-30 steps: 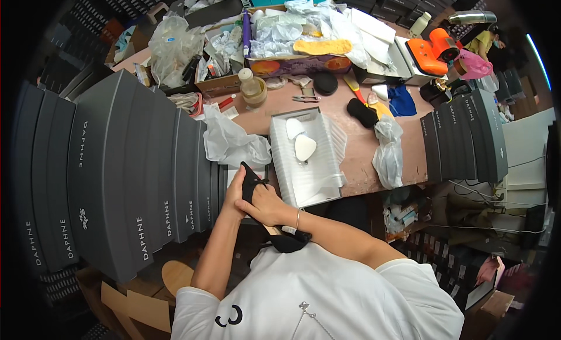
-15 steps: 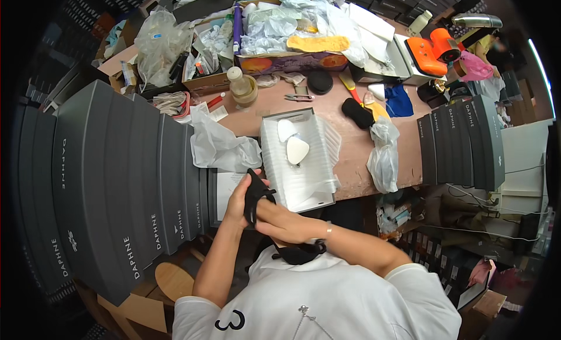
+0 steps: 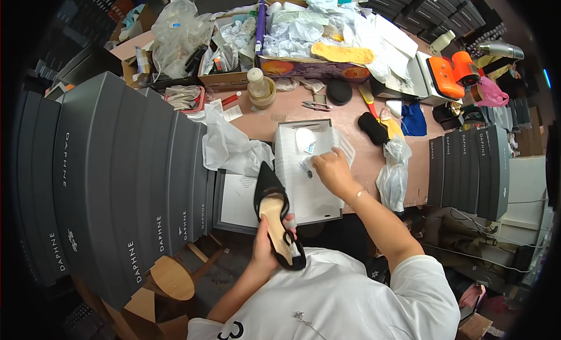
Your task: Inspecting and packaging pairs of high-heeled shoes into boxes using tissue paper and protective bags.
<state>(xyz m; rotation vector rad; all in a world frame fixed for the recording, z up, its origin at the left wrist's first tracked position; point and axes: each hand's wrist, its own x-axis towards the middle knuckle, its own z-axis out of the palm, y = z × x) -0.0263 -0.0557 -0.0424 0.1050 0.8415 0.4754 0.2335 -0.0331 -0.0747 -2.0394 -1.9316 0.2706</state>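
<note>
A black pointed-toe shoe (image 3: 270,208) with a beige insole rests in my left hand (image 3: 266,243), its toe pointing away from me. My fingers close round its side near the heel, where a strap curves. Over the open shoe box (image 3: 338,213) is my right hand (image 3: 334,171), fingers curled together; whatever they may hold is hidden. The box is lined with white foam sheet (image 3: 298,194). Inside, near the far end, lies a white rounded pad (image 3: 304,137). Beside my right fingertips is a small clear packet with something dark (image 3: 307,167).
Tall stacks of dark grey shoe boxes (image 3: 117,182) stand left, with more boxes (image 3: 467,170) at right. White tissue paper (image 3: 231,147) lies beside the open box. Scissors (image 3: 316,106), a bottle in a bowl (image 3: 260,91) and a crumpled plastic bag (image 3: 392,176) are on the table.
My left hand has turned the shoe so its insole shows and brought it nearer me. My right hand has left the shoe and reached over the box. One of two white pads no longer shows.
</note>
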